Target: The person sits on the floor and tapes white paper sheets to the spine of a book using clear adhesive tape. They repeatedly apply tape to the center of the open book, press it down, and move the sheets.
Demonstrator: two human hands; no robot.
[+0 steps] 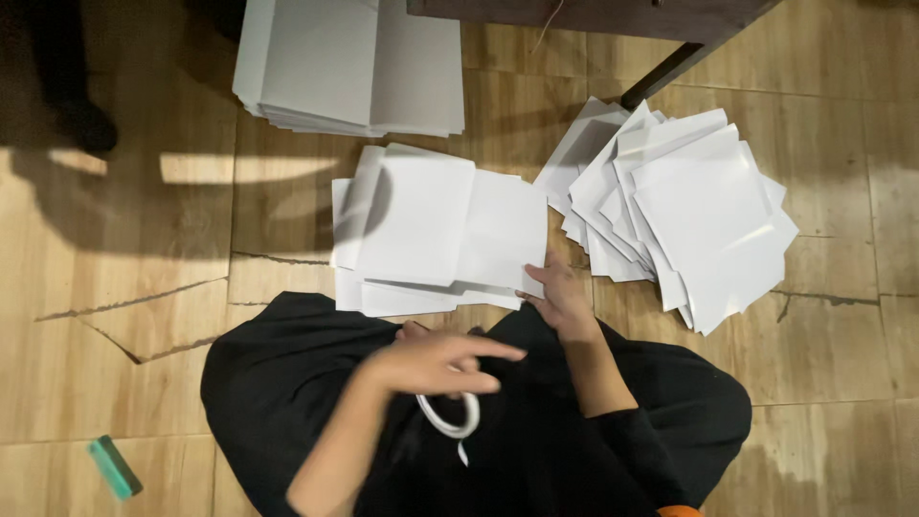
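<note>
Sitting on the tiled floor [115,364], the person holds the left hand [436,364] flat over their black lap, fingers loosely stretched out and holding nothing, just above a white ring [448,418]. The right hand [560,297] rests spread open on the near corner of a stack of white paper [436,230]. Farther off lie a messy paper pile [689,211] and another tidy paper stack [349,62].

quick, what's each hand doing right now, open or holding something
Left hand: open and blurred, fingers spread above the lap, near a white ring; holding nothing that shows.
Right hand: open, fingers resting on the edge of the middle paper stack.
</note>
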